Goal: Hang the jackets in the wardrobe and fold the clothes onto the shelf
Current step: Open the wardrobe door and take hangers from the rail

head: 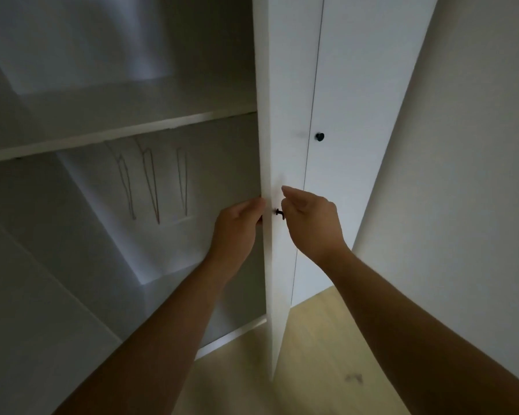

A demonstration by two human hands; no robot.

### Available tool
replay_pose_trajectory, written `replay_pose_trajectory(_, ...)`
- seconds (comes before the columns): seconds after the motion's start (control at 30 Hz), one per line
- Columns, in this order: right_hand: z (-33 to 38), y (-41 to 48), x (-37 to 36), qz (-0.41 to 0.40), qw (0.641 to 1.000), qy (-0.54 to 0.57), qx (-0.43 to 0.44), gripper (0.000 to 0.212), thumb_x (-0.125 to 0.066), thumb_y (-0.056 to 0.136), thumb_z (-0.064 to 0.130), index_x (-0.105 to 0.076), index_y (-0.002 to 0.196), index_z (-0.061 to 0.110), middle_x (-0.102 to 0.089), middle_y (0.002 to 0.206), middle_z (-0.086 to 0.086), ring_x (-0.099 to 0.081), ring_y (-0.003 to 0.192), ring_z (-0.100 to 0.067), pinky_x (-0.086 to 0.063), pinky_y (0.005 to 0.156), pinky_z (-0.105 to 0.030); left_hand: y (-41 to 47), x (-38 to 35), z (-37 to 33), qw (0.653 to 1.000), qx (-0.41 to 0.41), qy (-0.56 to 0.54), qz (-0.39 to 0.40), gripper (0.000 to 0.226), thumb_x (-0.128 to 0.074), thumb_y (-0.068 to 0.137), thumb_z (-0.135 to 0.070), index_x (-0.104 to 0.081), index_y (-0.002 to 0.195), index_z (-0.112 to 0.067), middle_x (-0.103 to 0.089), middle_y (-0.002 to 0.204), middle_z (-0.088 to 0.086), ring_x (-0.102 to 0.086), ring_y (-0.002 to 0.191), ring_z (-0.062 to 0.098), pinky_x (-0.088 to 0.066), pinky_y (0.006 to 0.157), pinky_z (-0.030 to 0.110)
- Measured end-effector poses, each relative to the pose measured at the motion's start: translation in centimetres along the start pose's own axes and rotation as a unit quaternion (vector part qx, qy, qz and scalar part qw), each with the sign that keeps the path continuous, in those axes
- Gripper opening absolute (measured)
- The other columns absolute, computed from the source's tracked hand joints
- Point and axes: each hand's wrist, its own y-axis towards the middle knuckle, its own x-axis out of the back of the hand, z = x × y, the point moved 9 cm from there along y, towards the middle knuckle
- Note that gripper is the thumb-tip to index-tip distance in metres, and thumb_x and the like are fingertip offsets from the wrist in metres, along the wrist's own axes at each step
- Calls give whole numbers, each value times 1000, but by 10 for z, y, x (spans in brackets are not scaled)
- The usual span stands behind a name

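At the white wardrobe door (285, 115), left hand (237, 226) grips its edge; right hand (309, 223) pinches the knob (279, 213).

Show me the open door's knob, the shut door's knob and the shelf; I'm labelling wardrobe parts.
open door's knob (279, 213), head view, on the dark stem beside the right hand.
shut door's knob (320, 136), head view, on its round black head.
shelf (117, 134), head view, on its pale front edge.
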Motion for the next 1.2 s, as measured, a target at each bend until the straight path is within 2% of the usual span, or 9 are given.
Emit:
replay_pose_trajectory(0.13, -10, -12, 37, -37, 992, 117, -29, 31, -51, 94, 26, -74, 115, 29, -75, 101, 16, -69, 91, -1, -56, 88, -22, -14, -43, -9, 998, 3, -26, 48, 33, -46, 105, -26, -77, 96, -31, -76, 108, 5, -69, 108, 21, -49, 105, 49)
replay_pose_trajectory(0.37, -72, -21, 115, -59, 975, 190, -96, 33, -50, 97, 13, -73, 120, 21, -73, 116, 8, -71, 91, -4, -59, 88, -28, -20, -141, -26, 993, 14, -23, 118, 33, -40, 107, -27, -65, 127, -19, -69, 121, -5, -63, 119, 11, -45, 110, 36)
replay_pose_trajectory(0.5, -104, -16, 158, -67, 972, 198, -108, 34, -50, 98, 13, -71, 123, 20, -72, 118, 6, -71, 93, -5, -57, 92, -29, -17, -195, -31, 990, 16, -37, 134, 37, -39, 108, -25, -59, 136, -11, -66, 131, 1, -61, 122, 12, -45, 109, 32)
replay_pose_trajectory(0.7, -137, -1, 203, -71, 972, 193, -117, 35, -52, 96, 17, -70, 125, 25, -75, 102, 12, -67, 75, -1, -54, 79, -22, -2, -250, -32, 988, 33, -66, 139, 39, -41, 107, -23, -55, 138, -5, -62, 136, 6, -60, 124, 14, -44, 110, 33)
replay_pose_trajectory(0.77, -143, 3, 212, -64, 972, 192, -115, 35, -51, 98, 18, -69, 127, 26, -73, 97, 22, -68, 86, 0, -53, 87, -21, 3, -264, -32, 987, 33, -66, 145, 39, -40, 108, -24, -53, 140, -6, -61, 138, 6, -58, 126, 14, -43, 111, 33)
replay_pose_trajectory(0.87, -148, 10, 220, -36, 980, 167, -105, 35, -46, 102, 22, -66, 131, 24, -73, 107, 18, -67, 99, -3, -52, 95, -29, 9, -281, -31, 987, 32, -62, 148, 40, -40, 108, -27, -52, 141, -9, -59, 140, 3, -56, 128, 12, -41, 112, 32)
replay_pose_trajectory(1.0, -160, 20, 235, -48, 984, 129, -111, 35, -44, 104, 26, -61, 135, 27, -64, 68, 20, -50, 55, 3, -44, 69, -21, 15, -299, -29, 984, 39, -70, 159, 41, -38, 108, -30, -50, 143, -14, -60, 136, -7, -54, 128, 6, -39, 112, 28)
replay_pose_trajectory(1.13, -159, 25, 243, -32, 988, 97, -113, 35, -41, 106, 26, -62, 133, 17, -73, 91, -6, -62, 72, -18, -49, 75, -27, 22, -308, -28, 985, 39, -77, 152, 41, -37, 108, -30, -50, 143, -14, -58, 139, -6, -54, 129, 6, -38, 113, 30)
replay_pose_trajectory(1.2, -158, 23, 245, -29, 989, 85, -116, 35, -40, 106, 23, -61, 131, 11, -73, 104, -8, -64, 86, -29, -49, 79, -27, 25, -310, -28, 985, 38, -82, 149, 41, -36, 108, -30, -50, 144, -13, -56, 142, -2, -53, 131, 8, -38, 113, 29)
